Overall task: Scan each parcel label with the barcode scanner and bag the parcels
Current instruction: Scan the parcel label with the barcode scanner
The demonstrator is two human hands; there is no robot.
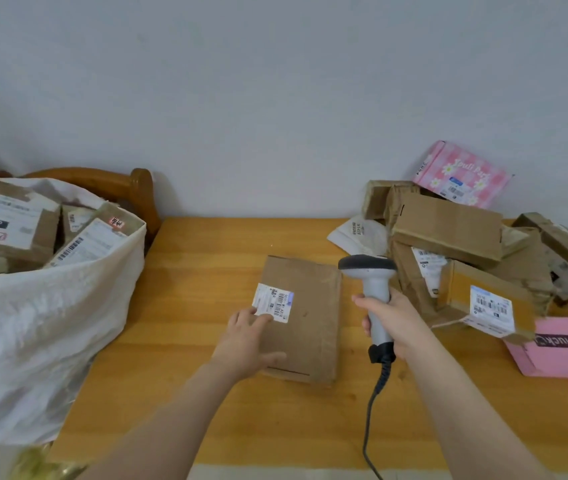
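Left hand [251, 341], fingers straight, is steadying the flat brown cardboard parcel [310, 327] for scanning, while right hand [393, 320], fingers clamped on the grey barcode scanner [374, 285], probably needs aiming at the white label [273, 302].

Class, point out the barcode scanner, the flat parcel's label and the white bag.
barcode scanner [375, 287]: head view, its grey neck.
label [273, 303]: head view, middle of sticker.
white bag [40, 323]: head view, front wall.
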